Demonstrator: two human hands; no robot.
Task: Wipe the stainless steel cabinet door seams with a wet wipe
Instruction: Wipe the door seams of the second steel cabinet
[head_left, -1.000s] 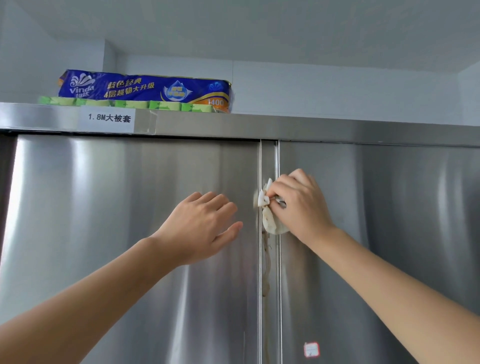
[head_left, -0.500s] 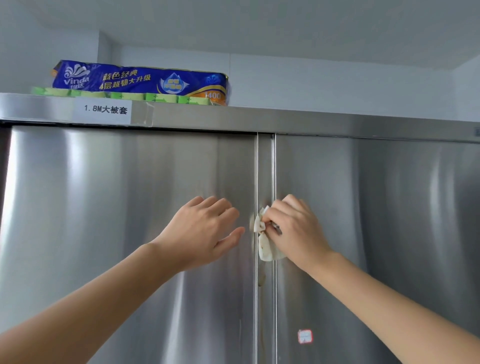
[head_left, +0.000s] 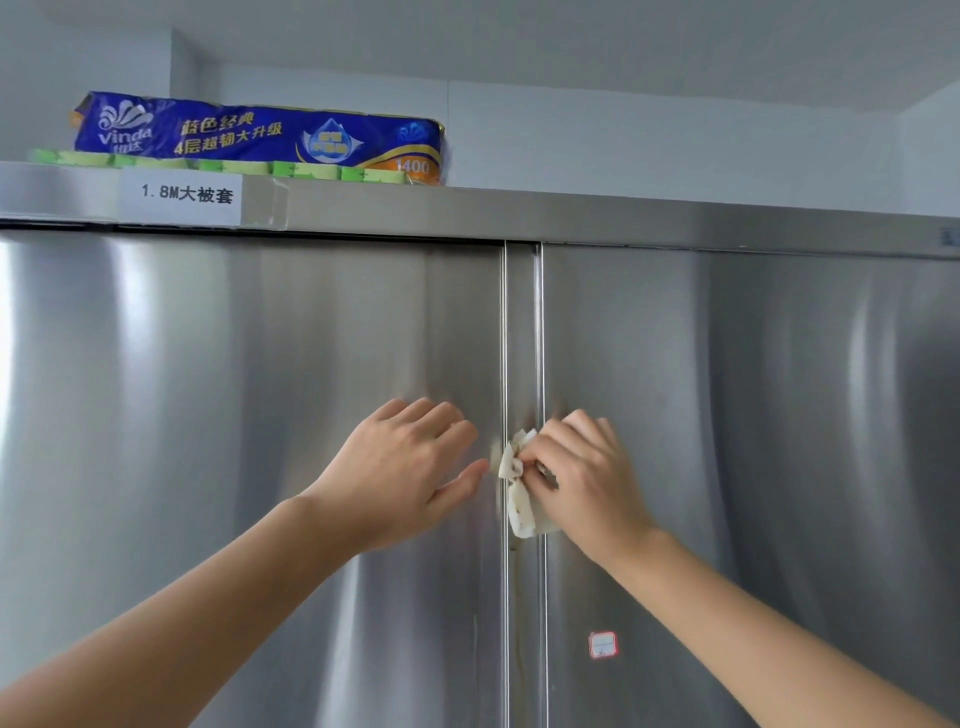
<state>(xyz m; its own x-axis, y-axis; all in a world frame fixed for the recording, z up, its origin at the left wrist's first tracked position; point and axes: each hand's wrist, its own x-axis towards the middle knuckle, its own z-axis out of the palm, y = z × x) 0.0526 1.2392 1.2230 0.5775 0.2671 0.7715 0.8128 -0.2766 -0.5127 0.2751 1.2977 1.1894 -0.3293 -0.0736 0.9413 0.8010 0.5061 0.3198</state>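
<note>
While our two bare forearms reach up from five and seven o'clock, our right hand (head_left: 582, 478) pinches a crumpled wet wipe (head_left: 521, 496) against the central seam strip (head_left: 523, 338) between the two doors. The fingers are curled tight around the wipe, which hangs down at six o'clock from the knuckles and shows brownish soiling. Our left hand (head_left: 405, 467) lies at nine o'clock of the wipe, palm toward the left door (head_left: 234, 415), fingers loosely spread and holding nothing, the thumb tip just beside the seam; whether the palm presses the steel, we cannot tell. Below the wipe, at six o'clock, a faint brown streak runs down the strip. On the right door (head_left: 753, 415), at five o'clock of our right hand, sits a small red-edged sticker (head_left: 602, 645). Farther up, at twelve o'clock, the cabinet's top rail (head_left: 571, 215) carries a white paper label (head_left: 182, 200) at its left end. Above that, on the cabinet top at eleven o'clock, lies a blue tissue pack (head_left: 260, 137).
</note>
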